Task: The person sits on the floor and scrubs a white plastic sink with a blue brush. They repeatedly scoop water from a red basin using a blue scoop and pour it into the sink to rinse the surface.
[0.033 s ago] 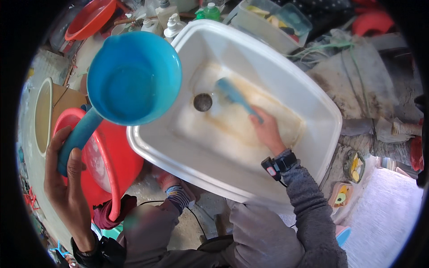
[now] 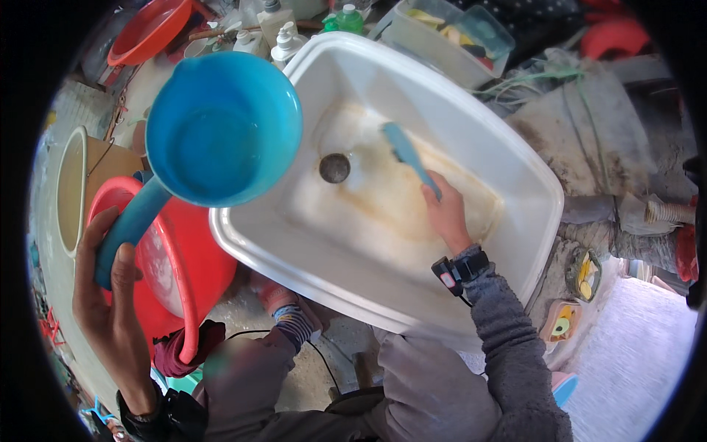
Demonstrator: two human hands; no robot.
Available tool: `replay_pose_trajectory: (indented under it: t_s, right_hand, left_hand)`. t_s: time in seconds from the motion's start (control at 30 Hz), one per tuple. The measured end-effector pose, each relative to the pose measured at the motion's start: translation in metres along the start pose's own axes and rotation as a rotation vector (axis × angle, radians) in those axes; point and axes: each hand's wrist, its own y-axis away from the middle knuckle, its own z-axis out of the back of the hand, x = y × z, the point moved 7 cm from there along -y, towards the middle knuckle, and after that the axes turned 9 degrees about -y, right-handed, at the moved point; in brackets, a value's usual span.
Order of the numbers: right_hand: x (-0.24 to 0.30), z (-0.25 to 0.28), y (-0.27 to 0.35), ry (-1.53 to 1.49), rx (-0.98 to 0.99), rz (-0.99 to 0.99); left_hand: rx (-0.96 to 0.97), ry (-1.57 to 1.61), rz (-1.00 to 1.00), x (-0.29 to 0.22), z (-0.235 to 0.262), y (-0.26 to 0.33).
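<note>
Blue plastic dipper [image 2: 221, 129] – handle gripped in the closed left hand [image 2: 110, 309], bowl raised over the white sink's [image 2: 515, 155] left rim, above 1 red basin [image 2: 195, 265]. Right hand [image 2: 445, 214] – fingers wrapped round a blue brush [image 2: 409, 155], bristles near the drain [image 2: 334, 168].

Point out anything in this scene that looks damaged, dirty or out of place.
The white sink is not mounted: it sits loose and tilted outdoors. Its floor carries a brown-yellow stain around the drain, where the right hand holds a blue brush.
</note>
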Motion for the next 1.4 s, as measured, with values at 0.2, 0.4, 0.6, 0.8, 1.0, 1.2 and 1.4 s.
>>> replay_pose_trajectory:
  t_s: [0.2,0.4,0.6,0.8,1.0,1.2,1.4]
  right_hand:
    - [0.009,0.001,0.015,0.06,0.194,0.143]
    - [0.015,-0.01,0.033,0.17,0.289,0.144]
    - [0.034,0.059,0.035,0.308,0.245,0.089]
    - [-0.02,0.131,0.081,0.65,0.23,-0.083]
    - [0.012,-0.013,0.033,0.588,0.36,0.115]
    - [0.07,0.004,0.007,0.465,0.367,0.314]
    - [0.019,0.135,0.074,0.793,0.519,0.178]
  left_hand:
    - [-0.038,0.03,-0.115,-0.012,0.003,0.001]
    - [0.012,0.167,-0.095,-0.032,0.008,0.003]
    - [-0.013,0.239,-0.29,-0.062,0.013,0.009]
    - [-0.065,0.34,-0.361,-0.07,0.02,0.013]
    - [-0.096,0.385,-0.369,-0.077,0.027,0.013]
    - [-0.185,0.455,-0.385,-0.068,0.034,0.012]
    - [-0.192,0.463,-0.37,-0.059,0.038,0.015]
